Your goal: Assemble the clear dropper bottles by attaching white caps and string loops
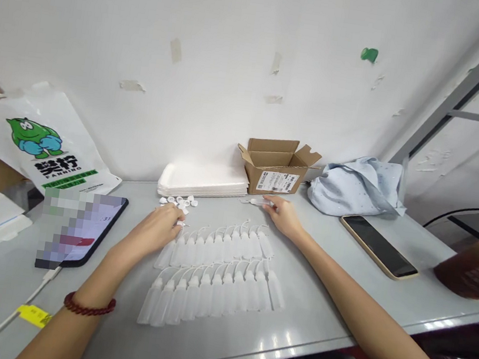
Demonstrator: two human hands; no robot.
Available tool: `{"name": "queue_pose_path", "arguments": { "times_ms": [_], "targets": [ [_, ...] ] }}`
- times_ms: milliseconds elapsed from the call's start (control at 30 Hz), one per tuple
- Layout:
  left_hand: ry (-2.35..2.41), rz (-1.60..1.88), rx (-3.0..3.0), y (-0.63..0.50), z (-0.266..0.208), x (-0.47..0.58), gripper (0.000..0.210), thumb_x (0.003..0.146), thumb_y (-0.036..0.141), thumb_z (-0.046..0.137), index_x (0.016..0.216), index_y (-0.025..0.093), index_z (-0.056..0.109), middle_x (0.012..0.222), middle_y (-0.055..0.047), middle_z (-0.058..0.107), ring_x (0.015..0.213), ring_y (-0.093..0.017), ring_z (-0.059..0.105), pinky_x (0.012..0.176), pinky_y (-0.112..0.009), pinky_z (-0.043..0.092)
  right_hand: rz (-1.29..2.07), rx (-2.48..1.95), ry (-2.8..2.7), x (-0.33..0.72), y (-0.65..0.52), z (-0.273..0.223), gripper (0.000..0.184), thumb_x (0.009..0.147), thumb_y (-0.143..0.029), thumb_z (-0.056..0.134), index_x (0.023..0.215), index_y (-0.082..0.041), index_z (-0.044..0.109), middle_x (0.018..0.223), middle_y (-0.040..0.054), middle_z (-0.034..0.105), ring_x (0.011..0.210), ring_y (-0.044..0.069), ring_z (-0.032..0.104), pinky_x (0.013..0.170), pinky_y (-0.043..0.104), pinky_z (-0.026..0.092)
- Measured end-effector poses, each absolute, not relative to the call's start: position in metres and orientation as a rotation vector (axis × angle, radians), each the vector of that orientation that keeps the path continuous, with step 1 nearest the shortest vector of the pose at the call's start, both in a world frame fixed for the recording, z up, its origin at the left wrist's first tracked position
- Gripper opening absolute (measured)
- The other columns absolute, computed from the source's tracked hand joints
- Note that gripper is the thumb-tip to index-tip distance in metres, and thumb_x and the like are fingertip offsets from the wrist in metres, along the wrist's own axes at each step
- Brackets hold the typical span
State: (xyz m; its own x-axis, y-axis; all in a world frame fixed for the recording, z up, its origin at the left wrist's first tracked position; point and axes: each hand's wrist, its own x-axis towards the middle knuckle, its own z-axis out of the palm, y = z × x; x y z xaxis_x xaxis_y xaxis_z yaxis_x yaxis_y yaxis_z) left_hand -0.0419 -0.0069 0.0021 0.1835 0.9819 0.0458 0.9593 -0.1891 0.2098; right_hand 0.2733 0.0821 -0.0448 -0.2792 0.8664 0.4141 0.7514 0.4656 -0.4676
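"ANNING" on the white bag [66,143]; "31" on the lit phone [92,227].

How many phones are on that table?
2. One phone is left of the small bottles, near the white bag; the other phone is right of them, beside the brown drink. I see no others.
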Motion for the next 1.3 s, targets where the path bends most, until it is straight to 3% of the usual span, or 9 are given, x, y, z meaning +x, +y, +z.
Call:
{"name": "queue_pose_path", "arguments": {
  "times_ms": [267, 500, 633, 867, 1100, 1233, 1300],
  "targets": [
    [1.907, 0.321, 2.334, -0.001, -0.001, -0.046, 0.027, 0.074, 0.026, 0.041, 0.08, 0.016, 0.066, 0.09, -0.014, 0.068, 0.094, -0.032, 0.057, 0.081, -0.041, 0.043, 0.208, -1.291, -2.023, 0.275, 0.089, -0.05, 0.028, 0.081, -0.009, 0.051, 0.104, -0.015, 0.066, 0.113, 0.012, 0.062, 0.071, 0.016, 0.061, 0.077, 0.034, 0.049],
    [1.938, 0.365, 2.293, 0.002, -0.003, -0.05, 0.032, 0.075, 0.03, 0.043, 0.088, 0.013, 0.067, 0.092, -0.015, 0.07, 0.095, -0.033, 0.058, 0.082, -0.041, 0.044, 0.231, -1.165, -2.197, 0.271, 0.081, -0.043, 0.009, 0.078, -0.021, 0.062, 0.082, -0.017, 0.069, 0.112, 0.0095, 0.063, 0.109, 0.026, 0.053, 0.094, 0.041, 0.041],
    [1.944, 0.394, 2.29, 0.003, -0.004, -0.05, 0.031, 0.072, 0.029, 0.045, 0.086, 0.013, 0.068, 0.09, -0.016, 0.07, 0.094, -0.034, 0.06, 0.081, -0.042, 0.045, 0.253, -1.191, -2.264, 0.269, 0.081, -0.048, 0.018, 0.079, -0.026, 0.063, 0.093, -0.017, 0.069, 0.117, 0.0123, 0.062, 0.112, 0.029, 0.053, 0.094, 0.044, 0.041],
    [2.026, 0.504, 2.248, -0.001, 0.016, -0.058, 0.03, 0.075, 0.033, 0.045, 0.087, 0.018, 0.068, 0.093, -0.015, 0.071, 0.092, -0.034, 0.062, 0.078, -0.043, 0.046, 0.25, -1.288, -2.246, 0.275, 0.087, -0.053, 0.03, 0.084, -0.011, 0.048, 0.107, -0.018, 0.066, 0.12, 0.0119, 0.06, 0.116, 0.026, 0.051, 0.095, 0.041, 0.041],
    [2.024, 0.701, 2.214, -0.007, 0.025, -0.045, 0.037, 0.076, 0.041, 0.044, 0.095, 0.017, 0.066, 0.095, -0.011, 0.07, 0.09, -0.029, 0.06, 0.082, -0.041, 0.045, 0.213, -1.397, -2.153, 0.278, 0.089, -0.046, 0.035, 0.082, -0.01, 0.047, 0.112, -0.016, 0.064, 0.127, 0.016, 0.052, 0.12, 0.03, 0.045, 0.096, 0.046, 0.038],
    [2.011, 0.778, 2.118, -0.011, 0.027, -0.032, 0.045, 0.075, 0.044, 0.047, 0.104, 0.015, 0.066, 0.096, -0.009, 0.067, 0.078, -0.024, 0.06, 0.078, -0.037, 0.046, 0.227, -1.407, -2.127, 0.282, 0.073, -0.016, 0.025, 0.081, -0.012, 0.047, 0.099, -0.01, 0.064, 0.112, 0.0187, 0.059, 0.107, 0.028, 0.052, 0.089, 0.041, 0.041],
    [1.96, 0.834, 2.084, -0.014, 0.028, -0.026, 0.046, 0.075, 0.045, 0.048, 0.105, 0.015, 0.066, 0.096, -0.008, 0.066, 0.076, -0.022, 0.059, 0.074, -0.036, 0.046, 0.339, -1.33, -2.229, 0.283, 0.056, 0.006, 0.019, 0.08, -0.012, 0.045, 0.086, -0.014, 0.063, 0.089, 0.0086, 0.065, 0.082, 0.018, 0.059, 0.074, 0.03, 0.045]
  ]
}}
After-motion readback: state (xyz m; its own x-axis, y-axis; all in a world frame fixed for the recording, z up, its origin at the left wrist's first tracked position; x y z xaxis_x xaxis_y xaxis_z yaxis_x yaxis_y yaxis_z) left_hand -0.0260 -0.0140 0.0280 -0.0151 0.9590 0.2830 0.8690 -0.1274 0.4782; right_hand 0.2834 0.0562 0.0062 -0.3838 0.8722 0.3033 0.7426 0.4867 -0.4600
